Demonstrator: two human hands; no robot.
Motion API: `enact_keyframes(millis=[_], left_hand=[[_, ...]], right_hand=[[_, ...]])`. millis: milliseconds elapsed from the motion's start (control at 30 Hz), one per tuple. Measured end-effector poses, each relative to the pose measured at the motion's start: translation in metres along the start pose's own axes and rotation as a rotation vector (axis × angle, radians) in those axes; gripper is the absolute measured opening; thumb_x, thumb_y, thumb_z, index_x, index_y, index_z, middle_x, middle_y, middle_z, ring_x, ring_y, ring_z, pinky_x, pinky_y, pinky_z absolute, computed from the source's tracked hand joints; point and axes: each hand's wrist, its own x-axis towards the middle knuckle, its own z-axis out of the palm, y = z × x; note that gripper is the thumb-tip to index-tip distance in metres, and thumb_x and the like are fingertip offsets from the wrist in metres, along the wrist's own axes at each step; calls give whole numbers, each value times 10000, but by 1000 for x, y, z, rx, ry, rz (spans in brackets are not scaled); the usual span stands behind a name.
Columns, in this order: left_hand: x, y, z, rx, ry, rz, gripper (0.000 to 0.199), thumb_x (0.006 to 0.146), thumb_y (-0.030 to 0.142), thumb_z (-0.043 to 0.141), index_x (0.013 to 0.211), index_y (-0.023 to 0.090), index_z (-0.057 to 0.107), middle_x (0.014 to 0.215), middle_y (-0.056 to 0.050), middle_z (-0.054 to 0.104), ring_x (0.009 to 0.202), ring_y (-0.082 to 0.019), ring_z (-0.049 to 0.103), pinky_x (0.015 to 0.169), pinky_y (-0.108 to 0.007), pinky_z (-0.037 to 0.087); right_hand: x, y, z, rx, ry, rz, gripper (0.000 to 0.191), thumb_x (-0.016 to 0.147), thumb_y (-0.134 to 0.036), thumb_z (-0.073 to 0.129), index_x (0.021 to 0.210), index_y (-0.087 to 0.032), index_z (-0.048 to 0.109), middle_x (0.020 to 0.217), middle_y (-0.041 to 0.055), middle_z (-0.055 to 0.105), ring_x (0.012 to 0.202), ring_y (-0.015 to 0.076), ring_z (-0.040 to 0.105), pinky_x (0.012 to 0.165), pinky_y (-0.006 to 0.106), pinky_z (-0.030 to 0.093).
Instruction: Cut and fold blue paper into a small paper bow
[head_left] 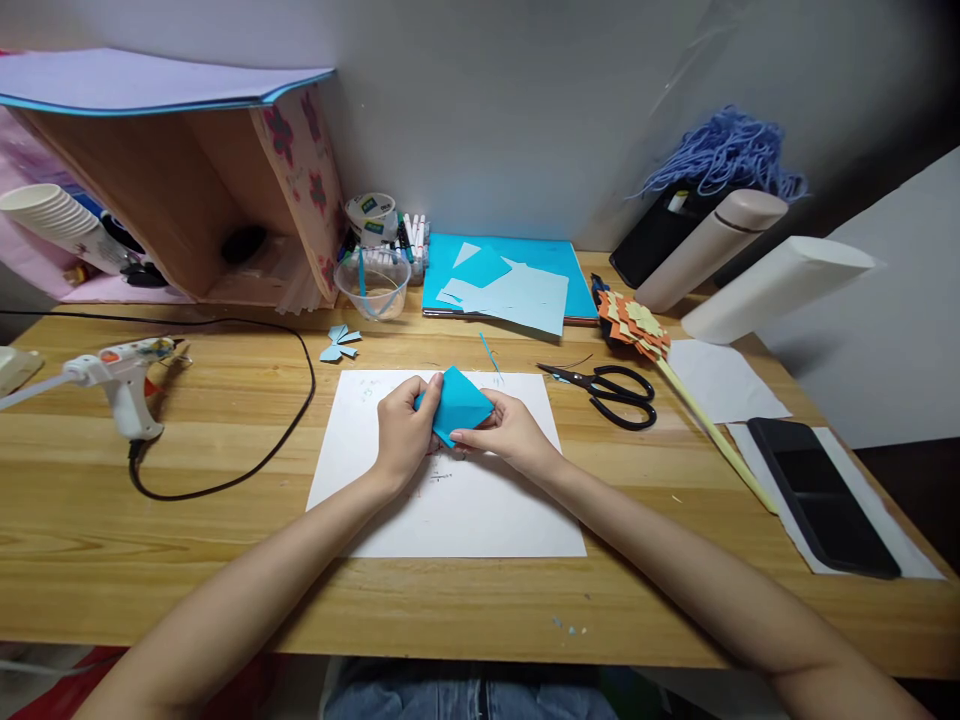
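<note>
A folded piece of blue paper point(462, 405) is held over a white sheet point(480, 520) on the wooden table. My left hand point(405, 425) grips its left side, thumb lying along the upper edge. On the right side, my right hand point(514, 430) pinches the paper between thumb and fingers. Some fingertips are hidden behind it. Black-handled scissors point(619, 390) lie to the right of the sheet, blades pointing left. A thin blue paper strip point(490, 352) rests just beyond the hands, and a light blue paper bow point(341, 343) sits at the back left.
A hot glue gun point(124, 385) with a looping black cord stands left. Behind are an open box point(300, 190), a clear plastic cup point(373, 285) and blue sheets point(450, 265) with offcuts. To the right are a paper flower point(634, 325) and a black phone point(821, 495).
</note>
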Motion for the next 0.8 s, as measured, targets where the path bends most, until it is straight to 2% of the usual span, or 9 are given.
enact_keyframes(millis=[100,333,533,700,800], left_hand=[[1,-3,2,-35,-23,-60,426,810,559,463,587,208,370,398,85,333,292,-93,401,322,-223,279],[3,-5,2,-24,-15,-63,404,821,546,454,624,198,391,438,80,386,339,-88,441,367,-210,330],[10,-9,-1,-110,1,-25,364,805,508,504,652,187,423,573,50,451,490,-91,495,453,-204,429],[16,-9,-2,-297,-187,-113,316,767,478,569,795,186,453,691,17,571,606,-125,583,584,-273,514],[17,-9,-3,-317,-290,-101,351,714,405,652,918,182,474,835,-17,622,741,-144,608,665,-278,508]], right_hand=[[-1,5,1,-53,64,-77,449,548,-260,791,879,-186,497,742,-17,609,651,153,633,587,271,520],[-4,10,8,-23,150,-138,586,564,-240,782,1018,-226,413,797,-23,619,718,157,643,651,289,535],[-2,3,2,31,168,-133,520,655,-326,717,1036,-216,381,650,-61,586,553,122,599,558,273,517],[4,1,-11,-10,300,-250,415,711,-359,675,982,-226,391,730,-35,610,600,113,574,559,261,510],[6,1,-17,-119,379,-334,301,737,-341,656,921,-219,451,786,-10,603,745,135,600,611,245,491]])
